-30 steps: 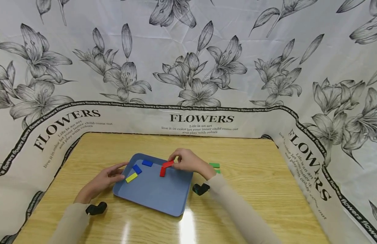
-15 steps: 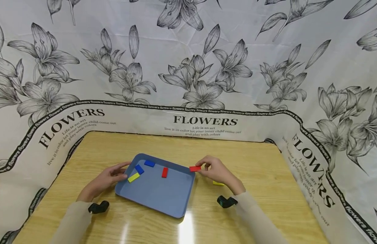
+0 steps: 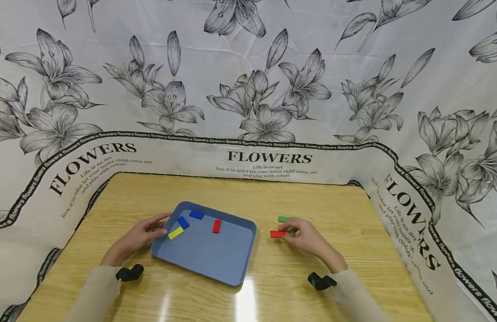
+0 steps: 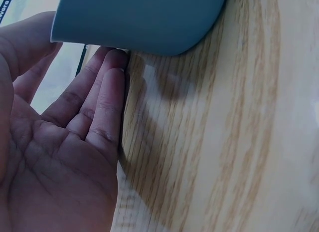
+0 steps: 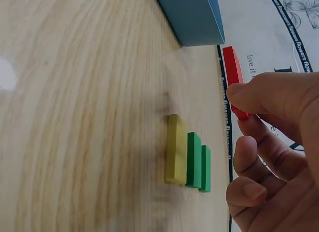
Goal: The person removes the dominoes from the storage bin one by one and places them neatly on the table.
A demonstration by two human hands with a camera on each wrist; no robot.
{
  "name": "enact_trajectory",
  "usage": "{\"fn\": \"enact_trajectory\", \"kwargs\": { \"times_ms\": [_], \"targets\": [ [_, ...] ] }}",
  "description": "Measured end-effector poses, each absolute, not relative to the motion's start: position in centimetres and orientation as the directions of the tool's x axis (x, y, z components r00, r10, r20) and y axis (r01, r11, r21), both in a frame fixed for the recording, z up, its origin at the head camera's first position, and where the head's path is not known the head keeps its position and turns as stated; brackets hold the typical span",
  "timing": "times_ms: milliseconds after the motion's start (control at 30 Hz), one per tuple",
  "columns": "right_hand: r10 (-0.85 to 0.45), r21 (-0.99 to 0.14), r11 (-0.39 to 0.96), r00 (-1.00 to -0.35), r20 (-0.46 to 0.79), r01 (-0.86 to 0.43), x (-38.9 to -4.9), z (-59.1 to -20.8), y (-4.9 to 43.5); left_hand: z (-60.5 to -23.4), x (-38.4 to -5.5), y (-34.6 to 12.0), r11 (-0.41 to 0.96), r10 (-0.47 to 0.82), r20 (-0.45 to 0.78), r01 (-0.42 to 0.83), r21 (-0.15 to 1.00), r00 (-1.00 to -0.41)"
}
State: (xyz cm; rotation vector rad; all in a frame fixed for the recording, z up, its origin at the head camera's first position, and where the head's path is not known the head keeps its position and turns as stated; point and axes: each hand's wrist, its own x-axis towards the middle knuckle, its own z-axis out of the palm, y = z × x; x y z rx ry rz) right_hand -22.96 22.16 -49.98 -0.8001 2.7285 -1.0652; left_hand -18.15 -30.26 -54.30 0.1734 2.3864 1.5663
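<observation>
My right hand [image 3: 306,237] pinches a red block [image 3: 277,234] between thumb and fingertips, above the table to the right of the blue-grey tray [image 3: 204,268]. Below it in the right wrist view, a yellow block [image 5: 175,149] and two green blocks, a nearer one [image 5: 194,159] and a farther one [image 5: 205,168], lie side by side on the wood. My left hand [image 3: 137,237] holds the tray's left edge, the thumb at the rim and the other fingers low along the outside. Inside the tray are a red block [image 3: 216,226], two blue blocks [image 3: 196,215] and a yellow block [image 3: 176,233].
The wooden table [image 3: 321,201] extends around the tray on all sides. White flower-printed cloth [image 3: 268,163] walls in its back, left and right edges. A black wrist camera [image 3: 322,281] sits on the right sleeve, another [image 3: 129,273] on the left.
My right hand has lifted a red block from beside the other red one in the tray and carried it right, past the rim. The left hand stays at the tray's edge.
</observation>
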Motion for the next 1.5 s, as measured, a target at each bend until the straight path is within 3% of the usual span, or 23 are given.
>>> {"fn": "enact_trajectory", "kwargs": {
  "times_ms": [767, 1033, 1500],
  "targets": [
    [-0.448, -0.669, 0.655, -0.893, 0.030, -0.351, -20.4, -52.9, 25.5, -54.6, -18.2, -30.4, 0.382, 0.269, -0.152, -0.040, 0.923, -0.951],
    [-0.463, -0.656, 0.646, -0.883, 0.068, -0.390, -20.5, -53.5, 25.8, -54.5, -18.1, -30.3, 0.373, 0.266, -0.148, -0.040, 0.927, -0.952],
    [-0.434, -0.650, 0.679, -0.901, 0.021, -0.342, -20.5, -53.6, 25.7, -54.4, -18.1, -30.3, 0.387, 0.259, -0.154, -0.043, 0.921, -0.954]
  ]
}}
